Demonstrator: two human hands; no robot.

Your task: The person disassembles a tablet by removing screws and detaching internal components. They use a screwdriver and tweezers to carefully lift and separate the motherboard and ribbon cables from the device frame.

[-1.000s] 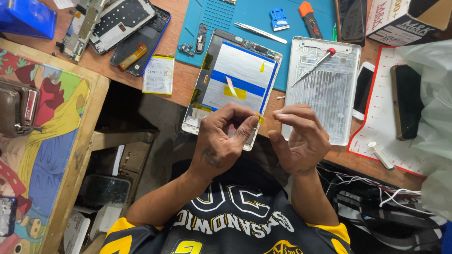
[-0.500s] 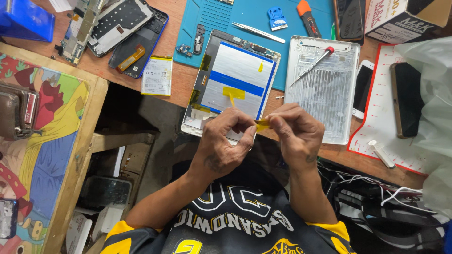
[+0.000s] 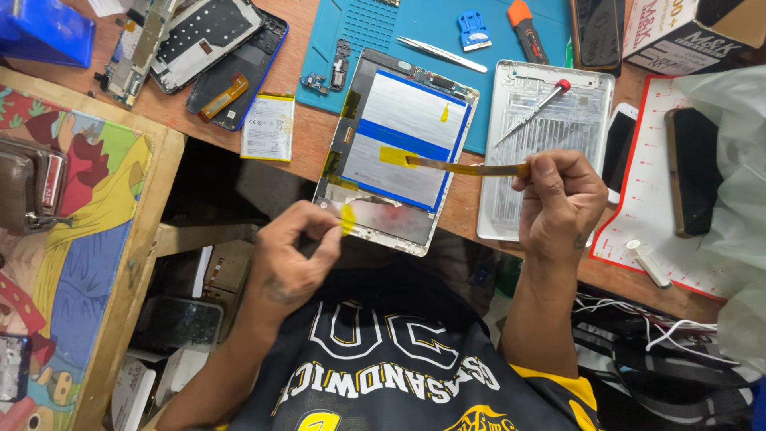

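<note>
Right hand (image 3: 562,203) curled, thumb and fingers pinching one end of a long thin yellow tape strip (image 3: 467,168), held flat and stretched out to the left above the opened tablet (image 3: 399,148). Left hand (image 3: 291,255) half closed, fingertips pinching a small yellow tape piece (image 3: 348,219) just over the tablet's lower edge. Tablet lying open on the wooden surface (image 3: 307,132), partly on a blue work mat (image 3: 415,24); inside, silver battery cells with a blue band and yellow tape patches. Beside it on the right, grey ribbed back cover (image 3: 574,120) with a red-tipped screwdriver (image 3: 531,112) on top. Small white rectangular battery (image 3: 269,126) with printed label left of the tablet. Metal tweezers (image 3: 439,52), blue plastic clip (image 3: 473,28), orange-handled tool (image 3: 527,30) on the mat. Cardboard box (image 3: 686,36) at top right corner, white with print. Dismantled phone frames (image 3: 215,56) at top left.
</note>
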